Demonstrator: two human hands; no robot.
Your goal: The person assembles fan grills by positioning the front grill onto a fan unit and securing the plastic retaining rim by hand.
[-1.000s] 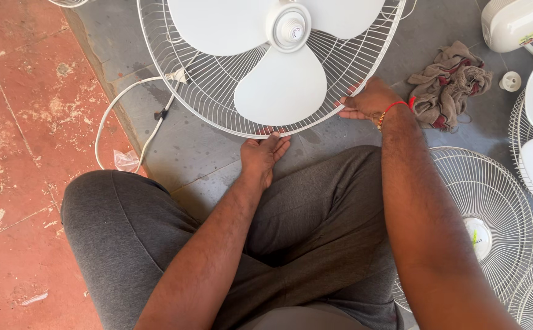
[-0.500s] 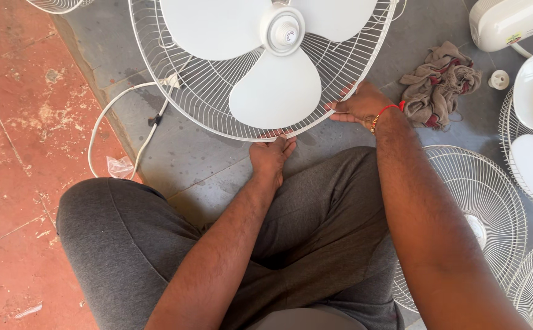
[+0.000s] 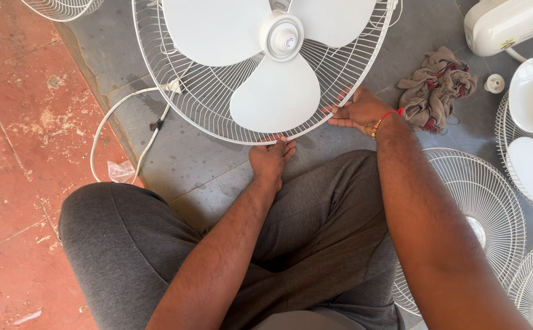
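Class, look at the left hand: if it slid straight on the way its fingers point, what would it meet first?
The left hand already touches the fan guard rim; just beyond, probably the lower white blade, though depth is unclear.

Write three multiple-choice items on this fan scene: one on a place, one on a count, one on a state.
1. Where does the crumpled rag lie?
A. on the grey floor, right of the fan
B. on the person's lap
C. on the red floor

2. How many blades does the fan show?
A. two
B. three
C. five

3. How do the hands meet the fan guard?
A. both lifted clear
B. both at its near rim
C. one on the hub

Answers: 1 A, the rag sits on grey concrete beyond the right hand. 2 B, three white blades spread from the hub. 3 B, left hand and right hand both touch the lower rim.
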